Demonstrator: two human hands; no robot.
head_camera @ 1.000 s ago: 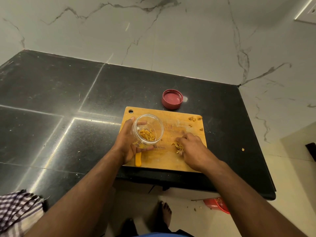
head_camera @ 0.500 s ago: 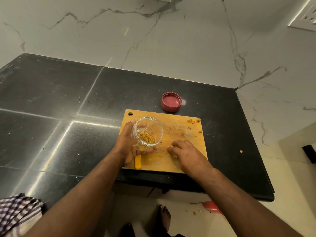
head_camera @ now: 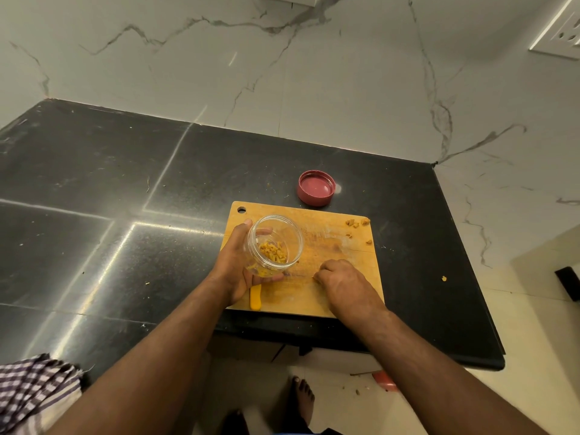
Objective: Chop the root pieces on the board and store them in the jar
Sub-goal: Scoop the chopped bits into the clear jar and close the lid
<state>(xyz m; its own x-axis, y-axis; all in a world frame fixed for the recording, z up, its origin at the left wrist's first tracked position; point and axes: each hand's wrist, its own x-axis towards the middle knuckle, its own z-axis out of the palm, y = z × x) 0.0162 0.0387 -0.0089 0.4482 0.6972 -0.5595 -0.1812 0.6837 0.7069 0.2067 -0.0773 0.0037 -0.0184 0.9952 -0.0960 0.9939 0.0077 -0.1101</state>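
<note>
Clear jar (head_camera: 275, 243) sat tilted in my left hand (head_camera: 236, 268), fingers wrapped round it; right hand (head_camera: 343, 282) was curled knuckles-up on the board (head_camera: 317, 296), couldn't tell if pinching anything.

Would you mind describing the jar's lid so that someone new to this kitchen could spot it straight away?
Start at the black countertop and find the wooden cutting board near its right end. Just beyond the board's far edge, toward the marble wall, lies the lid on the counter, apart from the board. It is the only round, dark red thing there, lying with its hollow side up.
</note>
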